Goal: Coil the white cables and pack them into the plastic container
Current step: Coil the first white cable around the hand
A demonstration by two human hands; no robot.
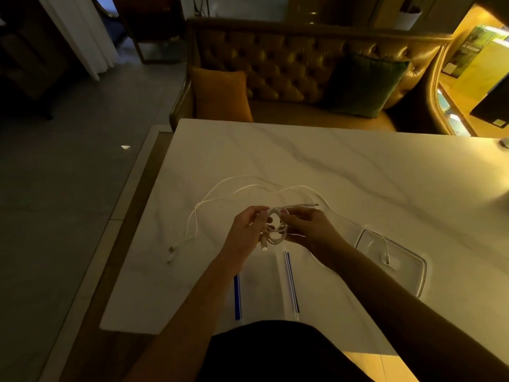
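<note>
A small coil of white cable [274, 228] is held above the marble table [358, 166] between both hands. My left hand [246, 232] grips its left side and my right hand [308, 226] pinches its right side. Loose white cables [220, 193] loop out from the coil over the table to the left, with connector ends [172, 250] lying near the left edge. The clear plastic container [396, 264] lies to the right of my right hand, and one cable end [387, 260] rests in it.
Clear zip bags with blue strips [264, 285] lie flat on the table under my forearms. A tufted sofa [289, 64] with an orange cushion [220, 95] and a green cushion [363, 84] stands behind the table. Floor drops off to the left.
</note>
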